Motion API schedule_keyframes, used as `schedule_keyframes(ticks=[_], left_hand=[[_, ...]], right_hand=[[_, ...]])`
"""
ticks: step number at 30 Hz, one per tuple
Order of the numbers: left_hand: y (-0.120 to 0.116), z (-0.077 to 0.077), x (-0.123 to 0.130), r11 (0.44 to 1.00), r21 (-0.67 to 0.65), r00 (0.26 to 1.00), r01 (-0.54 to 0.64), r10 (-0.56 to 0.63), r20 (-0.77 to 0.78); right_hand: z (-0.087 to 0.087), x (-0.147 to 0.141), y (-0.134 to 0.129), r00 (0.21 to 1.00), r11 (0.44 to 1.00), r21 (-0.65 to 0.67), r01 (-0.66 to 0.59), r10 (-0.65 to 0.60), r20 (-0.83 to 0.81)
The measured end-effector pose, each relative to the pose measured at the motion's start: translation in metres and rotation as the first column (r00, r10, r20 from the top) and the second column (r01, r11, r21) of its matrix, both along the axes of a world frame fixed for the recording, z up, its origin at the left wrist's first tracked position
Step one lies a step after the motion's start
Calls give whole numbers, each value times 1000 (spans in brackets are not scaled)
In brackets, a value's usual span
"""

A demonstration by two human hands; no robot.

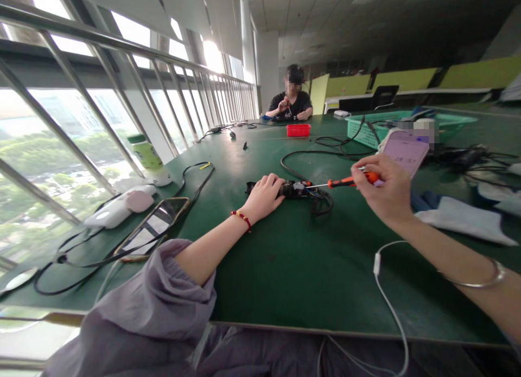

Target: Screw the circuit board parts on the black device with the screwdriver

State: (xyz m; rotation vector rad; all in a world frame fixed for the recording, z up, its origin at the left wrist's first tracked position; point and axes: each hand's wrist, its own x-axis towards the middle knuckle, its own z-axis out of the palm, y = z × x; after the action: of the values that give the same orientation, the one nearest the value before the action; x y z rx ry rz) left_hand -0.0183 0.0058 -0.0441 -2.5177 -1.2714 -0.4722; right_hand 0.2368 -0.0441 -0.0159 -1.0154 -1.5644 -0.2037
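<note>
A black cylindrical device (298,190) with thin wires at its right end lies on the green table (268,274). My left hand (266,194) is wrapped over its left part and holds it against the surface. My right hand (382,187) grips the handle of an orange and black screwdriver (342,181). The screwdriver points left, and its metal tip reaches the wired end of the device. Whether the tip touches a screw is too small to tell. A black cable loop (323,206) lies beside that end.
Behind my right hand stand a lit phone (406,149) and a green basket (366,133). A red box (298,130) is farther back, near a seated person (291,97). Another phone (157,225), a white device (118,208) and a bottle (148,157) are left. A white cable (391,306) hangs over the front edge.
</note>
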Motion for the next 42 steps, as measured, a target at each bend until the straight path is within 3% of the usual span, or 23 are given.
schedule_keyframes(ticks=[5,10,15,19,24,28,33,38,42], left_hand=[[0,-1,-1,1000,0,1000,-1,1,-5],[2,-1,0,1000,-2,1000,7,-7,4],[1,0,0,1000,0,1000,6,-6,1],[1,0,1,1000,-5,1000,3,-3,1],[1,0,1,1000,-10,1000,11,-11,16],[0,0,1,1000,-18,1000,4,-4,13],[0,0,1,1000,-20,1000,4,-4,16],[1,0,2,1000,-18,1000,0,0,12],[0,0,2,1000,-15,1000,-1,1,11]], right_hand=[[0,-1,1,996,991,109,-73,78,-42],[1,0,0,1000,1000,16,0,-1,18],[1,0,1,999,991,127,-41,43,-11],[1,1,0,1000,998,63,-11,10,27],[1,0,-1,999,991,129,-36,37,-8],[1,0,0,1000,1000,30,7,-7,3],[0,2,2,1000,992,124,1,1,-18],[-1,2,1,1000,1000,28,-6,6,3],[0,2,0,999,995,93,-23,25,-21]])
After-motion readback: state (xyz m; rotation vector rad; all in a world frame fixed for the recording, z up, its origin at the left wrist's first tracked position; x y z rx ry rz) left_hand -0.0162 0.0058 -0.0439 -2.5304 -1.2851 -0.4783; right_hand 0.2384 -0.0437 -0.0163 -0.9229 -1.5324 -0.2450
